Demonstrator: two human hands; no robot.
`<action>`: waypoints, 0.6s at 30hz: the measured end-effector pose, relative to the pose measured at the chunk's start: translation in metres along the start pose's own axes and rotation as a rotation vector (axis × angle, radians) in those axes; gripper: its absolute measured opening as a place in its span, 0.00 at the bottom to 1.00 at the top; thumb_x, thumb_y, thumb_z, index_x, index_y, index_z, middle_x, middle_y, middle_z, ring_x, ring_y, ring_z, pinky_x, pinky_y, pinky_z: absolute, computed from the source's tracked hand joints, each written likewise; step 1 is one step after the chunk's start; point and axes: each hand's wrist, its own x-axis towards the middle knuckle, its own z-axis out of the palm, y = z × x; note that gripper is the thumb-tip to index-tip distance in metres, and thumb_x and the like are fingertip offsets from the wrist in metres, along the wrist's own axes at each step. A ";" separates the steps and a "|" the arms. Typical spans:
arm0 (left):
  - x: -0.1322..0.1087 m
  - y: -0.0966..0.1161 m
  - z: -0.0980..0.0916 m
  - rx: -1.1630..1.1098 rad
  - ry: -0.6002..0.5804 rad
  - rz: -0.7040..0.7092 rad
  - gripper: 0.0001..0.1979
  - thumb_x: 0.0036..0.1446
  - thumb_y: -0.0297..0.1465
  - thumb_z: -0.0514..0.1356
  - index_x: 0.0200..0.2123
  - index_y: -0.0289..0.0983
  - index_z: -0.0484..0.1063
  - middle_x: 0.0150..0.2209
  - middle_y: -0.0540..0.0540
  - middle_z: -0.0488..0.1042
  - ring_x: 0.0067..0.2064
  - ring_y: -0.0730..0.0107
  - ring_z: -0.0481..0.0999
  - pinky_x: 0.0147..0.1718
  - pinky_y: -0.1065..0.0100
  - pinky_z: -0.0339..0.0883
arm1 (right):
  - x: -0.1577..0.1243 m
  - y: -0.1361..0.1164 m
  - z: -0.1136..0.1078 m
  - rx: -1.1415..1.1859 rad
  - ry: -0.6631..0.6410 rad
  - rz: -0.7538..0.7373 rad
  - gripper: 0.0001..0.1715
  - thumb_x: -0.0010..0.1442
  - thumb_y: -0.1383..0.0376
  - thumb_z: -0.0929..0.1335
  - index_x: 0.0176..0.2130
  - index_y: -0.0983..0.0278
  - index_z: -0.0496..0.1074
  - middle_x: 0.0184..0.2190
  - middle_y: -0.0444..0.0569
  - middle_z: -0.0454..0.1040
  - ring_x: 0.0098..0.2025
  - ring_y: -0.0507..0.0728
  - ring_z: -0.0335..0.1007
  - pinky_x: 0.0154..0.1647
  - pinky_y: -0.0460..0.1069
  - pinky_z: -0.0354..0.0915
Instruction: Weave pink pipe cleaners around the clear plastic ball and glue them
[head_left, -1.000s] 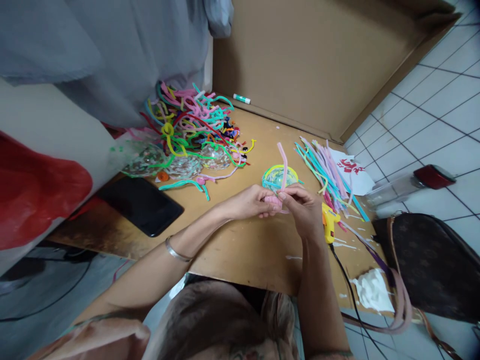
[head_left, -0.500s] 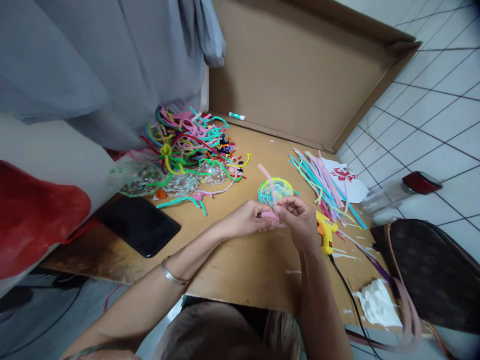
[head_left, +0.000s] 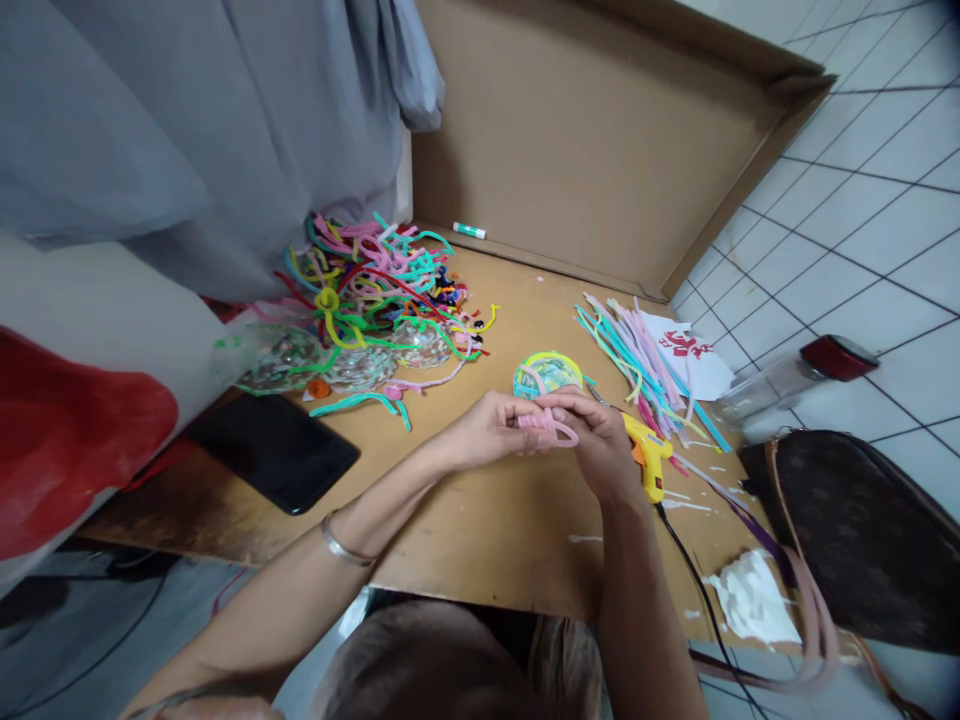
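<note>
Both my hands meet over the middle of a brown cardboard sheet (head_left: 480,520). My left hand (head_left: 491,430) pinches a coiled pink pipe cleaner (head_left: 546,424), and my right hand (head_left: 600,440) is closed on the same pink pipe cleaner, whose free end bends down around the coil. Just beyond my fingers lies a round clear piece rimmed with yellow and teal pipe cleaners (head_left: 547,372). A yellow glue gun (head_left: 649,455) lies right beside my right hand.
A tangled heap of coloured pipe cleaners (head_left: 375,280) sits at the far left, a bundle of straight ones (head_left: 645,365) at the right. A black phone (head_left: 274,450), a glue stick (head_left: 469,231), a brown bag (head_left: 862,530) and a red-capped bottle (head_left: 795,380) lie around.
The upright pink pipe-cleaner end has been bent down and wound onto the coil between my fingers. The view has shifted slightly; both hands stay together.
</note>
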 end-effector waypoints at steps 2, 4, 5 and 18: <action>0.001 0.001 -0.001 -0.022 0.046 0.014 0.16 0.50 0.41 0.65 0.31 0.31 0.77 0.23 0.50 0.71 0.25 0.77 0.65 0.25 0.74 0.58 | 0.001 0.000 0.001 -0.059 0.037 -0.076 0.08 0.56 0.62 0.70 0.36 0.57 0.81 0.33 0.47 0.75 0.39 0.57 0.71 0.43 0.53 0.67; 0.002 0.001 -0.001 -0.045 0.080 0.038 0.17 0.50 0.42 0.66 0.30 0.31 0.77 0.23 0.50 0.71 0.25 0.77 0.65 0.26 0.74 0.59 | 0.002 0.001 0.003 -0.125 0.085 -0.148 0.07 0.55 0.61 0.71 0.35 0.56 0.81 0.35 0.48 0.75 0.41 0.58 0.71 0.46 0.55 0.67; 0.002 0.002 0.000 -0.057 0.090 0.051 0.18 0.49 0.43 0.67 0.29 0.31 0.77 0.23 0.50 0.71 0.25 0.77 0.65 0.26 0.74 0.59 | 0.003 0.001 0.004 -0.154 0.103 -0.174 0.07 0.56 0.61 0.71 0.35 0.55 0.81 0.37 0.49 0.75 0.43 0.59 0.71 0.47 0.55 0.67; 0.005 0.003 -0.002 -0.232 0.266 0.119 0.23 0.45 0.45 0.69 0.35 0.30 0.78 0.24 0.49 0.73 0.25 0.78 0.66 0.25 0.74 0.61 | -0.004 -0.012 0.017 -0.291 0.088 -0.220 0.12 0.65 0.65 0.64 0.38 0.58 0.78 0.31 0.47 0.72 0.36 0.57 0.68 0.38 0.51 0.64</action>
